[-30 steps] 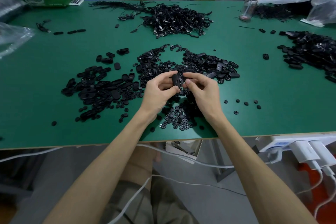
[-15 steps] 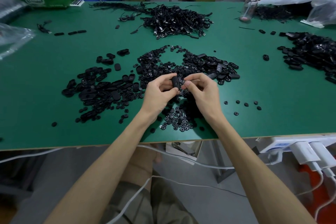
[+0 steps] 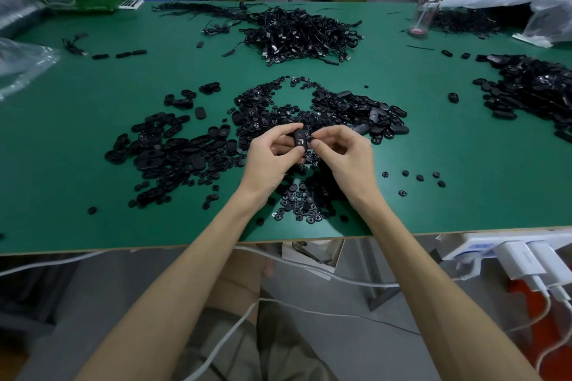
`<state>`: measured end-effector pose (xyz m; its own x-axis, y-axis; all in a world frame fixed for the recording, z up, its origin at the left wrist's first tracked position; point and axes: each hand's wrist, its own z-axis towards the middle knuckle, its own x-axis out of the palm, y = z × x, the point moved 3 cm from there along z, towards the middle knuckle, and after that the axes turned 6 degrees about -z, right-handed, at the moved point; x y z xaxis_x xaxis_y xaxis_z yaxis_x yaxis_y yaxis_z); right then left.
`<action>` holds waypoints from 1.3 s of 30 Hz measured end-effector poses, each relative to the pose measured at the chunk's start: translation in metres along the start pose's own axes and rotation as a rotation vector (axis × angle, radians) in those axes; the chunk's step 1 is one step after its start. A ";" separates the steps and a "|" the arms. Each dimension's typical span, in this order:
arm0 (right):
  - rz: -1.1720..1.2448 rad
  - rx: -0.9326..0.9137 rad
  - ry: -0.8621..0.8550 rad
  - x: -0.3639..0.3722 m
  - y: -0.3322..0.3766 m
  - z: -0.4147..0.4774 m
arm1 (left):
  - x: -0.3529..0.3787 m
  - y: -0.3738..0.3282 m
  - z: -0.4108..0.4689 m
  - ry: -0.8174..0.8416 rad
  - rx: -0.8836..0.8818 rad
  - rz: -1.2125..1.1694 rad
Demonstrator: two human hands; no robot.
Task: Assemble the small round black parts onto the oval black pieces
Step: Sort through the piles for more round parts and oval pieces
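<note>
Early on, I judge: left hand (image 3: 268, 159) grips one oval (image 3: 300, 141) above the table (image 3: 77, 133); right hand (image 3: 344, 154) pinches its edge, any round part there hidden; loose ovals (image 3: 173, 153) and rounds (image 3: 301, 202) remain heaped.

Left hand (image 3: 272, 156): curled, thumb and forefinger pinch an oval black piece (image 3: 300, 140). Right hand (image 3: 345, 153): curled, fingertips pinch its right edge. Forearms bare, converging toward the centre.

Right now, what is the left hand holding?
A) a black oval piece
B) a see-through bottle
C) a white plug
A: the left hand pinches a black oval piece between thumb and fingers, above the green table.
</note>
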<state>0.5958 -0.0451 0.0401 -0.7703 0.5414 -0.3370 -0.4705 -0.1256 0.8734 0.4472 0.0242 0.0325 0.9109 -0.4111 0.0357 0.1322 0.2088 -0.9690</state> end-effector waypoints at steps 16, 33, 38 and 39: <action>0.053 -0.024 0.017 -0.001 -0.001 0.000 | -0.008 0.006 0.000 -0.203 -0.051 -0.171; -0.001 -0.023 0.001 0.001 0.001 -0.001 | -0.005 0.004 -0.001 -0.044 0.011 -0.082; -0.042 -0.031 0.011 0.002 0.004 -0.001 | -0.003 0.003 -0.001 0.023 0.030 -0.056; -0.055 -0.033 0.012 0.002 0.004 -0.002 | -0.002 0.003 -0.001 0.026 0.030 -0.058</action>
<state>0.5916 -0.0461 0.0427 -0.7475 0.5386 -0.3888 -0.5264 -0.1233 0.8413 0.4451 0.0250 0.0289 0.8910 -0.4461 0.0845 0.1962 0.2105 -0.9577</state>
